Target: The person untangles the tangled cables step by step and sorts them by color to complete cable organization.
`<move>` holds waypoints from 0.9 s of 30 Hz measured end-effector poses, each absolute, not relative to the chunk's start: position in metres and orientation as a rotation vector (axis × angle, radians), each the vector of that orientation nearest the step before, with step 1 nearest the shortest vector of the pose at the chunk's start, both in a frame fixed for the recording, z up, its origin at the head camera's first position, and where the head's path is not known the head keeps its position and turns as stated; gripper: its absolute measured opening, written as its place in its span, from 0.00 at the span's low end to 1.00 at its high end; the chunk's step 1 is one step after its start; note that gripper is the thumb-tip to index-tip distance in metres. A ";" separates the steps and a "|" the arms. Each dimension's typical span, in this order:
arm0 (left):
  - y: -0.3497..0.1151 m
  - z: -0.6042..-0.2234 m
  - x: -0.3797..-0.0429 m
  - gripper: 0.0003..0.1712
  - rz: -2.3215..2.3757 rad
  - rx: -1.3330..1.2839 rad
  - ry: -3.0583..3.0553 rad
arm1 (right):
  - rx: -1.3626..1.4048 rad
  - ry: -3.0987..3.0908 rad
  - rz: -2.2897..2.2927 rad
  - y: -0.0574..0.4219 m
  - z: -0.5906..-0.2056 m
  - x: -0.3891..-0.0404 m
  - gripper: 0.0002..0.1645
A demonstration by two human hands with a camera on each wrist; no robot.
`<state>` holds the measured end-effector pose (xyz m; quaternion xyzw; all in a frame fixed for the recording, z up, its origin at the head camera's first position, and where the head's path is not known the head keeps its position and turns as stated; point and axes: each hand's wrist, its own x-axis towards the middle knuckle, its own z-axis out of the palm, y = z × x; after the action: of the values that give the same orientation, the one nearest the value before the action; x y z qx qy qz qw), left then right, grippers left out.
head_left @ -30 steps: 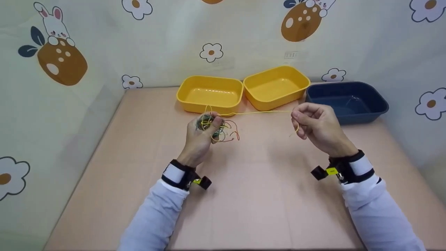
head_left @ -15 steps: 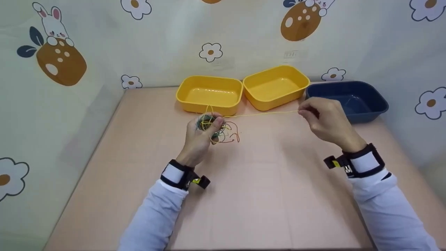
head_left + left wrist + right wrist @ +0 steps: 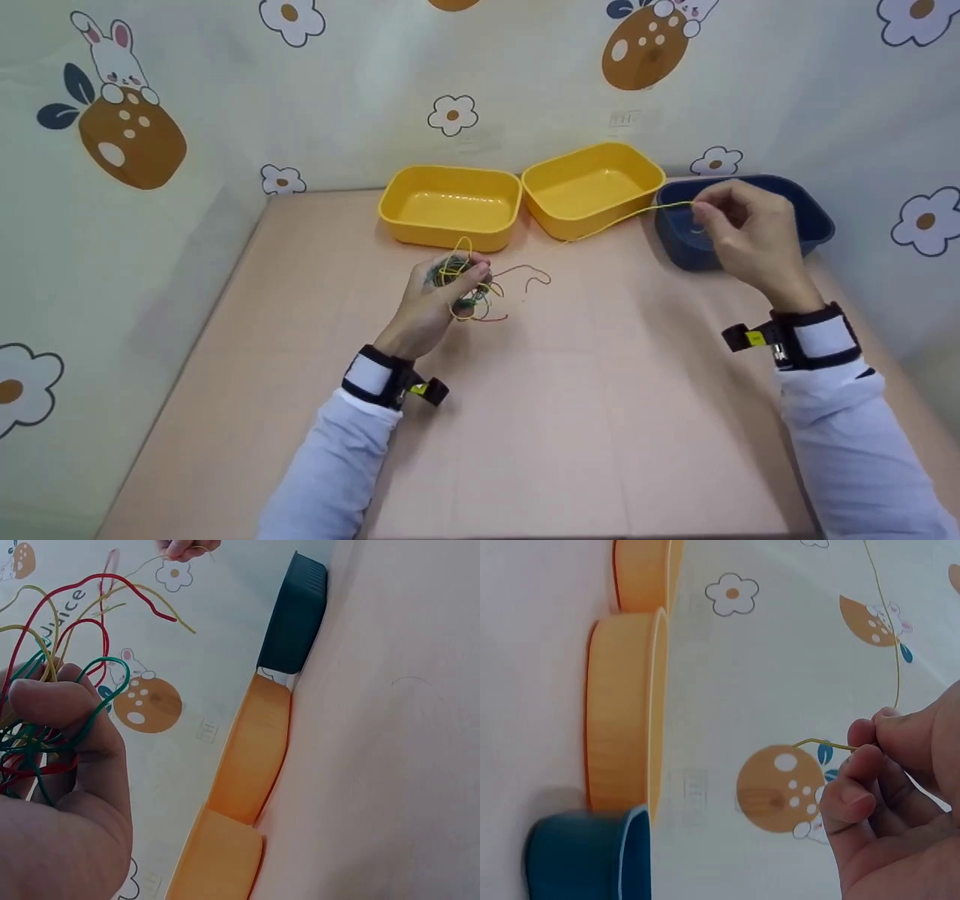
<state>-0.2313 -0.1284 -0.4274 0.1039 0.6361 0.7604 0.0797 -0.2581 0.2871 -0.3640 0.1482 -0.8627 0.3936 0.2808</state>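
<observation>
A tangle of thin coloured wires (image 3: 450, 271) sits in my left hand (image 3: 420, 315), gripped between thumb and fingers. The left wrist view shows red wire (image 3: 101, 575), yellow and green loops springing out above the thumb; the inside of the bundle is covered by the fingers. Over the blue bin, my right hand (image 3: 761, 244) pinches a yellow wire (image 3: 622, 218) by thumb and index finger. This wire slopes down leftward and fades from sight short of the tangle. A short bent tail of it pokes past the fingertips in the right wrist view.
Two yellow bins (image 3: 450, 234) (image 3: 592, 223) stand side by side at the table's back edge. To their right is a dark blue bin (image 3: 679, 251), partly behind the right hand. A patterned wall covering (image 3: 360, 97) rises behind the pinkish tabletop (image 3: 525, 420).
My right hand has moved right and up, to over the blue bin, with the yellow wire. The wire, stretched between both hands before, now hangs slack. The left hand stays nearly in place.
</observation>
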 end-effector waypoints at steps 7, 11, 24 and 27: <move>-0.127 -0.428 -0.233 0.09 2.384 0.220 1.904 | 0.178 -2.272 1.205 0.329 -0.359 -0.261 0.07; -0.128 -0.428 -0.234 0.09 2.442 0.161 1.907 | 0.024 -2.290 1.200 0.349 -0.355 -0.259 0.05; -0.131 -0.427 -0.234 0.11 2.493 0.142 1.883 | -0.297 -2.201 0.942 0.376 -0.346 -0.263 0.13; -0.130 -0.426 -0.234 0.11 2.494 0.136 1.870 | -0.192 -2.204 0.765 0.381 -0.351 -0.271 0.17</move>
<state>-0.2340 -0.1299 -0.4264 0.0435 0.5992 0.7993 0.0107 -0.2708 0.3815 -0.3508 -0.0755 -0.8672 0.3008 0.3896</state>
